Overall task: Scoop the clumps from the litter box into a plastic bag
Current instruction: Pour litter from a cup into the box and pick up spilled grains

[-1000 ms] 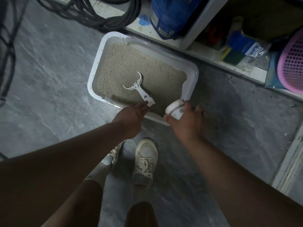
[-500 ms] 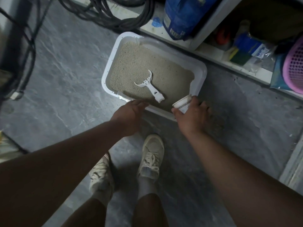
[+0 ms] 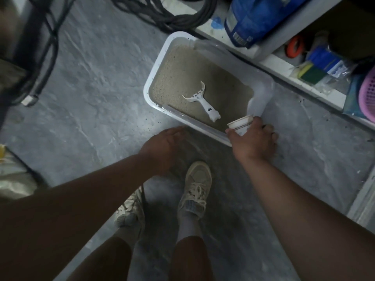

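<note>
One scoop (image 3: 200,101) in litter box (image 3: 151,82), right hand (image 3: 252,141) gripping cup (image 3: 241,125)

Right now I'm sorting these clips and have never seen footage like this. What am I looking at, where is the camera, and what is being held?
There is no machine here. The camera sits on a person's head and looks down, so you see their own arms, legs and shoes. On the grey floor stands a white litter box filled with litter; a white scoop lies in it, untouched. The right hand grips a paper cup at the box's near corner. The left hand holds nothing, fingers relaxed, just short of the box. I cannot make out a plastic bag.
</note>
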Demonstrator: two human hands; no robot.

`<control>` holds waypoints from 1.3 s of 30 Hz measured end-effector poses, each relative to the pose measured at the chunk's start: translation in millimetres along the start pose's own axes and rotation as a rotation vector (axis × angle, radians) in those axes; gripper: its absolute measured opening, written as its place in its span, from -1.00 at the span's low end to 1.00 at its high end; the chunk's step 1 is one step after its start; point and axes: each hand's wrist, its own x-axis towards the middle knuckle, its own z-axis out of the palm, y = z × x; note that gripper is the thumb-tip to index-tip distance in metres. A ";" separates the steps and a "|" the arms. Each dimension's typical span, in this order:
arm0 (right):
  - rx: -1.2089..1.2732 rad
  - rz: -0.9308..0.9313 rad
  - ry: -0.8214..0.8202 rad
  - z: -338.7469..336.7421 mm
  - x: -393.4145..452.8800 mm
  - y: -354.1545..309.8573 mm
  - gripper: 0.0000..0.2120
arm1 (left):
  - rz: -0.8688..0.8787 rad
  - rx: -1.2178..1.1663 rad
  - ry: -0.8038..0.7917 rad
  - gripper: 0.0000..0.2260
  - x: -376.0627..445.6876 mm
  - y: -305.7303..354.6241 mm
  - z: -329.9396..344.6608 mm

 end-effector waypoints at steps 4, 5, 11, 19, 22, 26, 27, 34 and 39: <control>0.027 -0.002 -0.008 -4.0 -10.1 -6.9 -0.22 | 0.021 -0.034 0.037 -0.22 -8.1 -5.2 -5.3; 0.054 -0.004 -0.009 -5.1 -13.3 -9.9 -0.23 | 0.039 -0.046 0.058 -0.24 -10.3 -6.2 -6.8; 0.456 -0.087 -0.047 -0.8 -50.8 -37.2 -0.28 | -0.033 -0.215 0.129 -0.30 -24.3 -22.9 -7.5; 0.560 -0.306 -0.426 20.9 -134.6 -120.2 -0.36 | -0.093 -0.763 0.281 -0.30 -89.0 -64.5 -6.0; 0.525 -0.414 -0.563 40.3 -167.4 -163.7 -0.47 | -0.155 -0.822 0.405 -0.30 -118.8 -104.5 4.8; 0.417 -0.606 -0.668 77.9 -205.6 -225.7 -0.70 | -0.283 -0.921 0.596 -0.32 -163.4 -159.7 16.5; 0.377 -0.659 -0.692 86.7 -216.0 -239.7 -0.73 | -0.323 -0.957 0.634 -0.32 -174.6 -173.5 19.5; 0.237 -0.794 -0.837 157.0 -291.8 -308.5 -0.53 | -0.576 -1.095 0.774 -0.46 -246.9 -246.5 35.7; 0.144 -0.833 -0.917 184.5 -340.6 -340.2 -0.63 | -0.724 -1.196 0.871 -0.41 -285.3 -290.4 54.5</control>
